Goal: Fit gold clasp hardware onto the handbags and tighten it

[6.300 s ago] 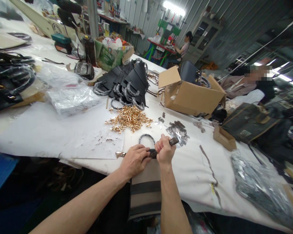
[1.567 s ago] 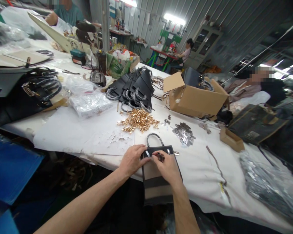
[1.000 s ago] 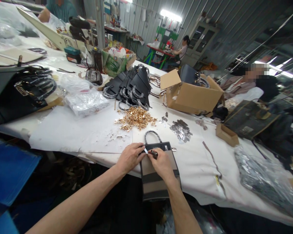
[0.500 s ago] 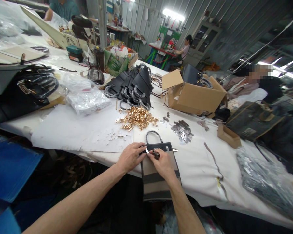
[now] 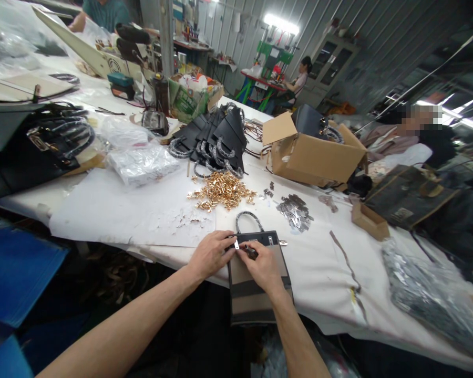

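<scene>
A black and brown bag panel [image 5: 252, 303] lies on the table's front edge, its wrapped handle [image 5: 249, 213] pointing away from me. My left hand [image 5: 212, 255] is closed at the panel's top left, fingertips pinching a small silver metal plate [image 5: 237, 244]. My right hand [image 5: 263, 264] is closed around a short dark tool [image 5: 251, 252] whose exact kind I cannot make out. Its thumb and fingertip reach the plate's right side. Another metal fitting [image 5: 270, 240] shows at the panel's top right. What lies under my fingers is hidden.
Beyond the panel lie a pile of gold-coloured fittings [image 5: 223, 190] and a pile of flat silver plates [image 5: 295, 212]. Black bag pieces [image 5: 211, 137] are stacked behind them, beside an open cardboard box [image 5: 317, 160]. Plastic-wrapped packs [image 5: 144, 161] sit left. People are in the background.
The silver plate has turned slightly between my fingertips. My right hand and its tool have shifted very little; the panel stays in place.
</scene>
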`<state>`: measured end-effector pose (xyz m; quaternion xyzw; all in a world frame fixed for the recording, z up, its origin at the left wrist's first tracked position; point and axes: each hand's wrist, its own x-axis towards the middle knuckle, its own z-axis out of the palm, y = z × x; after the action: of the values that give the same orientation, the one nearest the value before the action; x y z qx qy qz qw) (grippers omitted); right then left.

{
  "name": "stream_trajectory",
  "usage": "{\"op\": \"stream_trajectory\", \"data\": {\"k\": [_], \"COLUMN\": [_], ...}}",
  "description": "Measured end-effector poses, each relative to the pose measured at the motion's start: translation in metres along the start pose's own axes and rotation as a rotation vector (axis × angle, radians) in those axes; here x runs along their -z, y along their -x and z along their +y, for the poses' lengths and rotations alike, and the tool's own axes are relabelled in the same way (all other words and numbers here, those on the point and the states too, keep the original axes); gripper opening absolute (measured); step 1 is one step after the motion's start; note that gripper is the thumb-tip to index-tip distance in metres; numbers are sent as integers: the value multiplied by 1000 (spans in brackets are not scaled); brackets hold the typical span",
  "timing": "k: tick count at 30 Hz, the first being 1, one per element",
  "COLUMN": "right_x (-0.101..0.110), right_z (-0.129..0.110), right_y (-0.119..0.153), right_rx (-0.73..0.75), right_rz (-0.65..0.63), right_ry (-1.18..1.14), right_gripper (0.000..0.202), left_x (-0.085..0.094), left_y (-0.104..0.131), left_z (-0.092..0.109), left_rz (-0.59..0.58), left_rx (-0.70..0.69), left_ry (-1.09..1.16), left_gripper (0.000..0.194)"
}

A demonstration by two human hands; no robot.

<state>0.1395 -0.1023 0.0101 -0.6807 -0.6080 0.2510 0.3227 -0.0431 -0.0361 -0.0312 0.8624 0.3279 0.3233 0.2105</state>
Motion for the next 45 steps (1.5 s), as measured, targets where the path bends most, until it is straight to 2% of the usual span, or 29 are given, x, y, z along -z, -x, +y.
{"op": "stream_trajectory", "data": {"k": [5,11,18,21,23,25,28,30,33,37,45], "right_x": [0,3,1,6,16,26,32,25,4,-23,-38], "right_z": [0,-1,1,0,-5,-16,-35,-46,-53,-50,-47], "right_y": [0,-2,-6,-7,-5,-4,-3,-6,-12,-18,-16], "right_rx": [-5,-24,-39,-42,-80,-98,30,151,240,275,318], "right_rz": [-1,-20,-27,-26,55,245,504,550,560,636,776], "right_ry": [-41,-48,-13,-52,-181,-428,-877,-1046,-1099,-1085,-1060], "right_gripper": [19,14,14,14,14,28,43,45,47,48,46], "left_x": [-2,-2,3,3,3,3,3,2,1,1,3], "left_y": [0,1,0,-1,-1,-1,-1,-1,-2,-4,-3], "left_z": [-1,-3,5,7,7,7,8,9,10,10,9], "left_rz": [-4,-4,-10,-7,-2,2,10,24,32,23,0], "left_rx": [10,9,8,44,62,64,67,83,101,79,43], "left_ry": [7,8,18,1,-4,5,23,29,31,21,0], "left_gripper": [27,28,35,33,32,32,30,29,27,30,31]}}
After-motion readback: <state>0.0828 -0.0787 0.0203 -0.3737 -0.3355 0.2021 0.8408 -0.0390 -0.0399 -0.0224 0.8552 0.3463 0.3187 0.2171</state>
